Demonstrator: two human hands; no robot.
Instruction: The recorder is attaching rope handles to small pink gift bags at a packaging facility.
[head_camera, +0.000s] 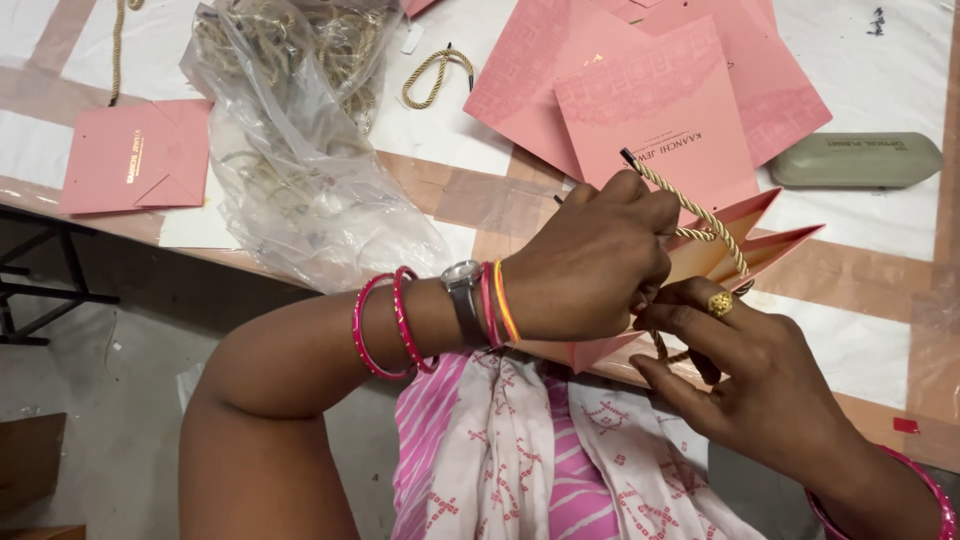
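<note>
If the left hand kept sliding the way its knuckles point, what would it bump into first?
Probably the flat pink paper bags stacked on the table just beyond it. The left hand points up and to the right, pinching a gold twisted cord at the open pink bag. Depth is hard to judge here.

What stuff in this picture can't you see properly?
All in the head view:
- Pink paper bag: its lower part is hidden behind the left hand and right hand.
- Gold cord handle: its lower end vanishes between the fingers.
- Cords in the clear plastic bag: blurred by crinkled plastic, uncountable.
- Flat pink bags: cut off by the top edge.
</note>
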